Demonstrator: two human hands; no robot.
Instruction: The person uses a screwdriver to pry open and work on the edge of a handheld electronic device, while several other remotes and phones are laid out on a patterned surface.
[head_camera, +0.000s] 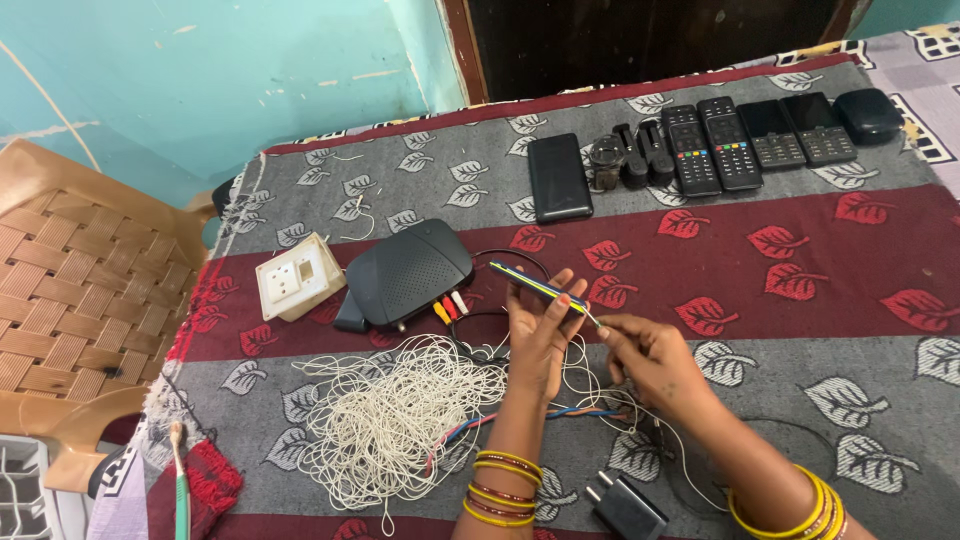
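Observation:
My left hand (538, 330) holds a slim screwdriver-like tool (535, 285) with a blue, yellow and black handle, angled up to the left. My right hand (650, 355) pinches a thin white wire (600, 325) at the tool's metal tip. Under both hands lie loose white wires and a blue and orange wire (580, 411). A big tangle of white wire (400, 415) sits to the left of my left wrist.
A dark set-top box (405, 270) with red, yellow and white plugs and a white switch socket (297, 277) lie at left. At the back are a black phone (559, 177), two remotes (712, 145), two keypad phones (795, 130) and a black case (868, 113). A black charger plug (625, 508) lies near. A brown plastic chair (70, 300) stands left.

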